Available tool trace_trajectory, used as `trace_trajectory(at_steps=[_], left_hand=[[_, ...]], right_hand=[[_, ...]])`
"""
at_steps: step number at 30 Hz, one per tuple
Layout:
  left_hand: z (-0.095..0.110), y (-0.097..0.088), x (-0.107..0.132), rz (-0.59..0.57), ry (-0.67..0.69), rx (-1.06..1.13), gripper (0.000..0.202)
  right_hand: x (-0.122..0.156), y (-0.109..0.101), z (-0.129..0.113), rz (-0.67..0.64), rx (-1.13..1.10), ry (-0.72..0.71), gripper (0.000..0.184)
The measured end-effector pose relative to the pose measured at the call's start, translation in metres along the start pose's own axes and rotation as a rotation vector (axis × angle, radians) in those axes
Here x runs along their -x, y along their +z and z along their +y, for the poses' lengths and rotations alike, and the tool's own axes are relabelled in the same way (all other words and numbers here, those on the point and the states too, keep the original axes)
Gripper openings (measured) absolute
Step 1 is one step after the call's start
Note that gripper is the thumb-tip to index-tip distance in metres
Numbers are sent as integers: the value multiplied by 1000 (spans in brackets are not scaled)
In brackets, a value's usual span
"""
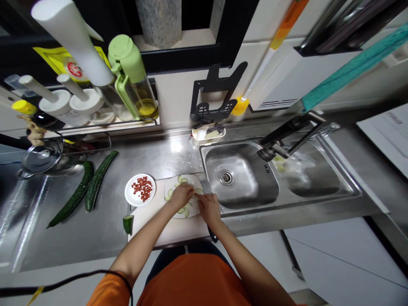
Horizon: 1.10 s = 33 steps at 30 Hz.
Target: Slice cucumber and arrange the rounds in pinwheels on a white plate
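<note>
Both my hands rest over a white plate (172, 185) of thin cucumber slices (182, 179) that sits on a pale cutting board (149, 219). My left hand (181, 195) has its fingers pinched on a slice at the plate's middle. My right hand (208, 208) lies curled at the plate's right edge, fingers pressed together on another slice (199, 191). A dark knife handle (212, 235) pokes out under my right wrist. A cut cucumber end (128, 223) lies at the board's left edge.
A small white dish of red pieces (140, 189) stands left of the plate. Two whole cucumbers (84, 189) lie on the steel counter further left. A double sink (242, 176) with a tap (290, 138) is right of the board. Bottles and jars fill the rack behind.
</note>
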<state>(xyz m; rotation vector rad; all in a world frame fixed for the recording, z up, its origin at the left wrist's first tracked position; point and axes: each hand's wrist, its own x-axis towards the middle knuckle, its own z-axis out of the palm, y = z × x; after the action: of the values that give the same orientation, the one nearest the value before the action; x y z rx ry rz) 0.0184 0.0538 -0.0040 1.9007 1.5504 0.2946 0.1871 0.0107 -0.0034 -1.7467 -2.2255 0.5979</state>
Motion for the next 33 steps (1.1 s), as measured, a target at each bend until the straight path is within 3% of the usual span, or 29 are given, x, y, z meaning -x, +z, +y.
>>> trace_trajectory(at_steps=[7, 14, 18, 21, 24, 33], left_hand=[[-7, -16, 27, 140, -19, 92, 16], [-38, -34, 85, 380, -86, 127, 16], [-66, -50, 119, 478, -304, 39, 18], [-83, -64, 137, 485, -513, -31, 20], [-94, -74, 144, 458, -641, -79, 20], [-97, -76, 133, 410, -728, -97, 25]], right_hand=[[2, -4, 3, 37, -58, -24, 27], [1, -4, 2, 38, -53, -41, 25], [3, -3, -4, 21, -62, -87, 23], [5, -2, -13, -4, -75, -127, 21], [7, -1, -22, -36, -71, -151, 20], [8, 2, -36, -63, -69, -203, 19]])
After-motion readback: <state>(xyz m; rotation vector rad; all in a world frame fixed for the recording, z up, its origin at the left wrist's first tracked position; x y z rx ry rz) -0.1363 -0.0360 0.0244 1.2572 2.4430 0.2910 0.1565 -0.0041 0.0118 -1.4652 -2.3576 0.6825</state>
